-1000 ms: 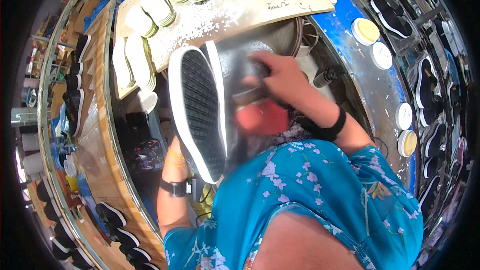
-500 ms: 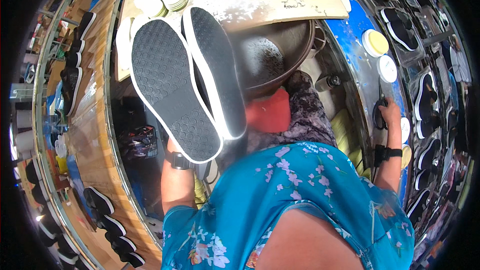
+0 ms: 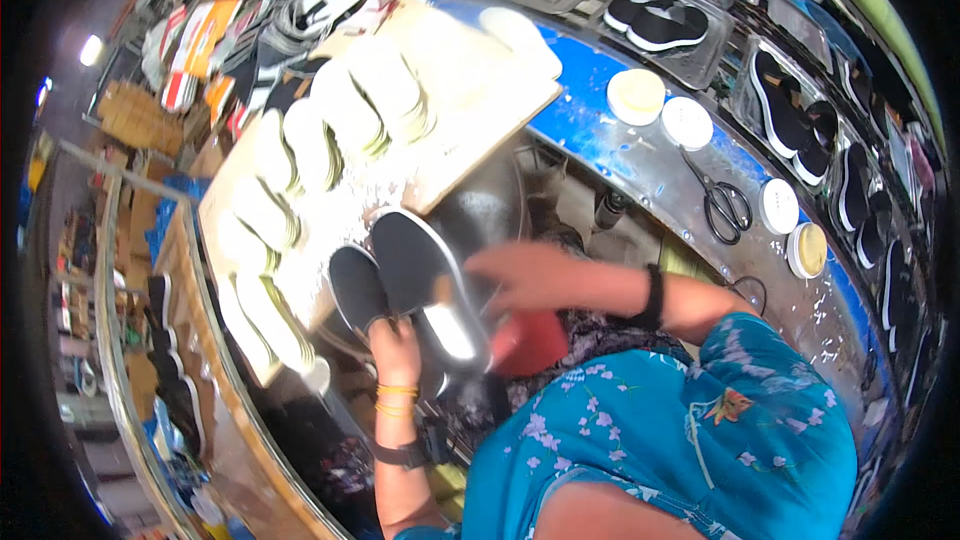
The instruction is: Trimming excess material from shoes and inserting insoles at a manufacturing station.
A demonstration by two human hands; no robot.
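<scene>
My left hand [image 3: 397, 348] is closed around a pair of black slip-on shoes with white soles, its fingers by their openings. The left shoe [image 3: 355, 285] and the right shoe [image 3: 408, 255] are side by side, toes away from me, with their black uppers showing. A pale insole [image 3: 452, 330] shows inside the right shoe. Just right of that shoe is my right hand [image 3: 525, 278], blurred, fingers stretched toward it and nothing visible in them; I cannot tell whether it touches. Black-handled scissors [image 3: 711, 186] lie on the metal bench at the right.
Stacks of pale insoles [image 3: 345, 105] stand on a board [image 3: 480, 145] ahead, above a dark basin [image 3: 490, 205]. Round tubs [image 3: 687, 122] stand on the blue-and-metal bench [image 3: 575, 80]. More black shoes [image 3: 785, 105] sit in trays at right and along the wooden shelf [image 3: 235, 380] at left.
The shoes have turned from soles showing to uppers and openings showing. My right hand has left the scissors on the bench and come left to the shoes. The view has swung right.
</scene>
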